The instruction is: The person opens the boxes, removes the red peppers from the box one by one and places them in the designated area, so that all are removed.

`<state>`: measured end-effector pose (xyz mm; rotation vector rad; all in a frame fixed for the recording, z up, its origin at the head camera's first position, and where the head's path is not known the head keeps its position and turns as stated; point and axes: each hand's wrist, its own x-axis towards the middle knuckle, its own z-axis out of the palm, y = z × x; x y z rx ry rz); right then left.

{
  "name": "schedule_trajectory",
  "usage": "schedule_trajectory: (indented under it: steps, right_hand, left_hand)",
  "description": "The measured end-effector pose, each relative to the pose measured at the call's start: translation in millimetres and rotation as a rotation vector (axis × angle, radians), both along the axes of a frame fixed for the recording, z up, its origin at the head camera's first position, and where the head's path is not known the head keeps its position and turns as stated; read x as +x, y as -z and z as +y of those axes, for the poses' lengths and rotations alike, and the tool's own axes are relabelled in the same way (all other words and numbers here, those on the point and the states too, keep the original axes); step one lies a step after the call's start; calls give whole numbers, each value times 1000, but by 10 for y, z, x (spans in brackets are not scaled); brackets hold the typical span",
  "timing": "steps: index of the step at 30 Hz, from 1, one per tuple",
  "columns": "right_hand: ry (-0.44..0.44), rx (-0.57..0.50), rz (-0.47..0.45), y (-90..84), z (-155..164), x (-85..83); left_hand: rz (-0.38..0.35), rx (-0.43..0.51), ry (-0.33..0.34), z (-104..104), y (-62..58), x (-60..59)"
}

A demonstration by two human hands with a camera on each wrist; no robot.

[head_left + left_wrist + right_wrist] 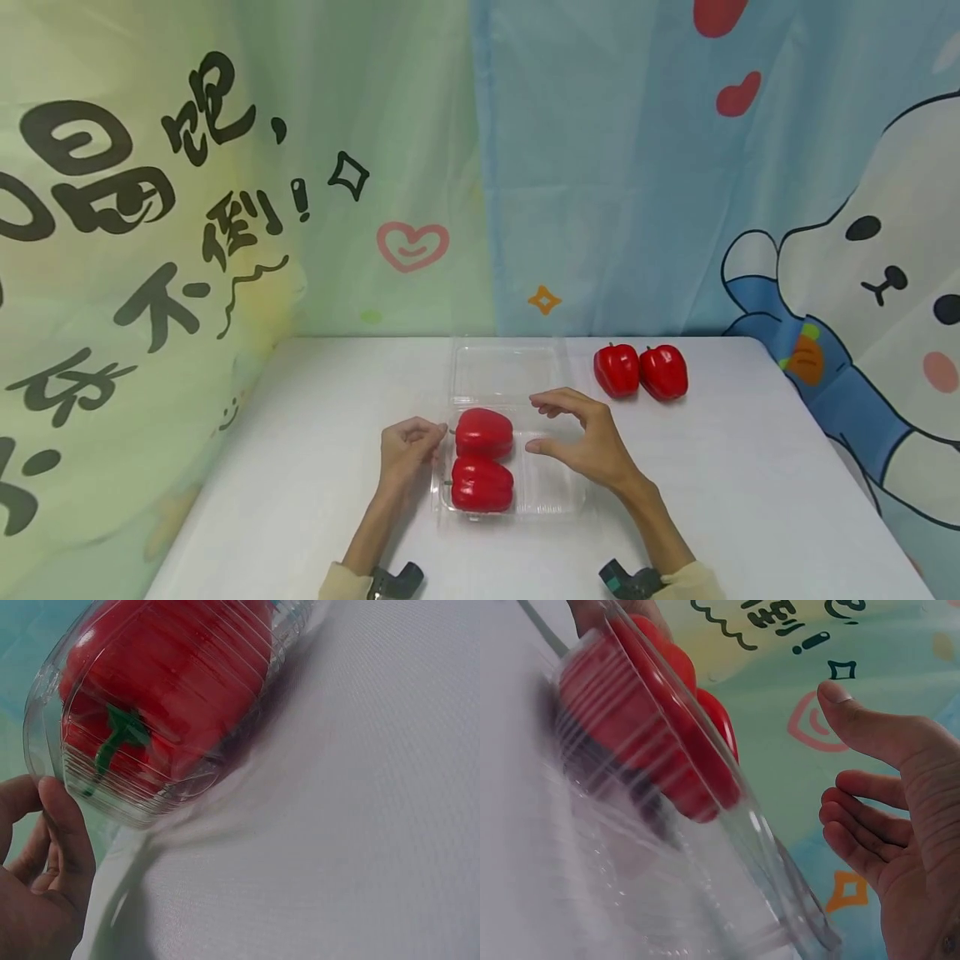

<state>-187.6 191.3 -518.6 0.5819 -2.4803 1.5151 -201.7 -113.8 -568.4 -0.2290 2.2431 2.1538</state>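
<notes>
Open clear plastic container (551, 483) on a white tabletop (300, 492), with a seated pair of red bell peppers and two hands at work. The container lies before the person, its clear lid (506, 372) folded back flat on the far side. Left half of the container: rear pepper (483, 433) and front pepper (482, 486), one behind the other and touching, stems directed to the person's left; the green stem of one shows through the ribbed wall in the left wrist view. Left hand (407, 452): grip narrow, thumb and forefinger pinching the container's left rim. Right hand (588, 435): grip wide, holding nothing, thumb and fingers well parted above the container's right half, apart from both peppers. Beyond and to the right, outside the container, a third pepper (617, 371) and a fourth pepper (664, 372) stand side by side near the tabletop's far edge. Background: a printed curtain (600, 183), green at left and blue at right, bearing dark lettering, hearts and a white cartoon animal (832, 200).
</notes>
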Motion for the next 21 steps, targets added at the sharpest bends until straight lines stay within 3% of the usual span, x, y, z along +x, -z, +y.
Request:
schedule_trajectory:
  steps: [21]
  right_hand:
    - [-137, 16, -11, 37, -422, 221]
  left_hand:
    - [6, 18, -1, -3, -12, 14]
